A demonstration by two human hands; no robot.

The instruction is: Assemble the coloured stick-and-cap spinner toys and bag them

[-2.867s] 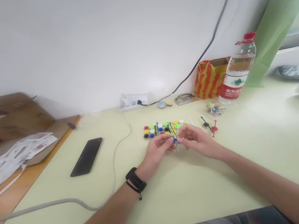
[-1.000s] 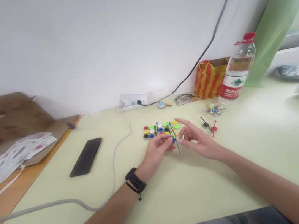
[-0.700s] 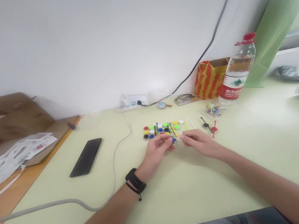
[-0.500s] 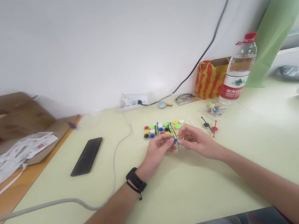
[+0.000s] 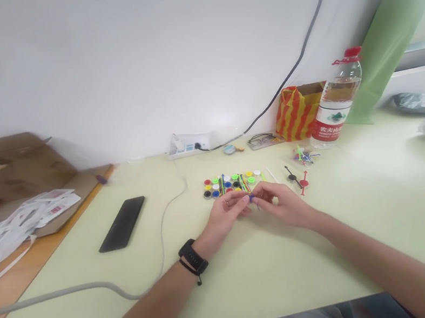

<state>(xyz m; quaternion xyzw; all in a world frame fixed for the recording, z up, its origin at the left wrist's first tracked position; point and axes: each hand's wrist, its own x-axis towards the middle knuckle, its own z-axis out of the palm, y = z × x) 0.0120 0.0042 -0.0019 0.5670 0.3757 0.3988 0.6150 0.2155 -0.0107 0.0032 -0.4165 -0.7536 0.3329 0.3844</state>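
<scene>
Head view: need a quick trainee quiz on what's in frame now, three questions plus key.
1. True or false: the black wristband is on the left arm.
2. What colour is the small piece at the fingertips of the left hand and the right hand?
3. Which lies nearer the bottle's side of the picture, the black arrow or the red arrow?

Key:
1. True.
2. Blue.
3. The red arrow; it lies just right of the black one.
</scene>
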